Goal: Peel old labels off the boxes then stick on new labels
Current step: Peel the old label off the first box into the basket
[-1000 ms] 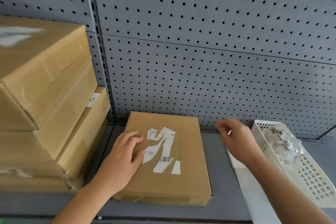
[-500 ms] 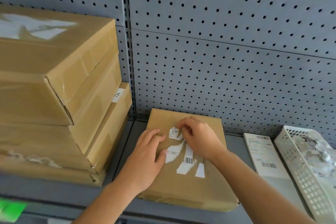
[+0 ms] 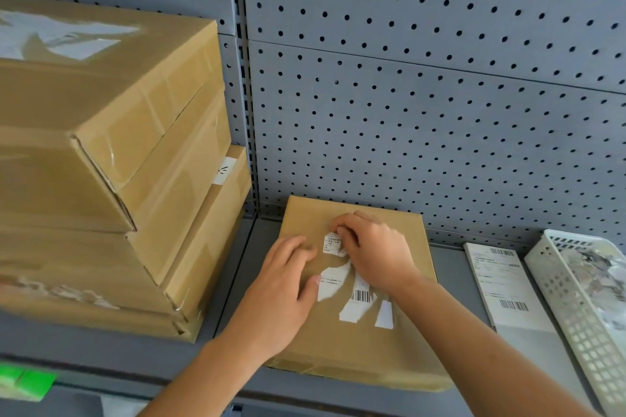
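1. Low centre of frame: a flat box (image 3: 355,342) is lying on the shelf (image 3: 233,281), its old label (image 3: 352,288) partly torn away.
2. The left hand (image 3: 281,298) is pressing flat, fingers spread, steadying the box.
3. The right hand (image 3: 372,250) is pinching a label scrap (image 3: 332,243).
4. New labels (image 3: 501,284) are waiting at right, unused.

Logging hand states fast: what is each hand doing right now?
Left hand: open, pressed flat on the flat box.
Right hand: fingertips pinched on a torn piece of the old label.
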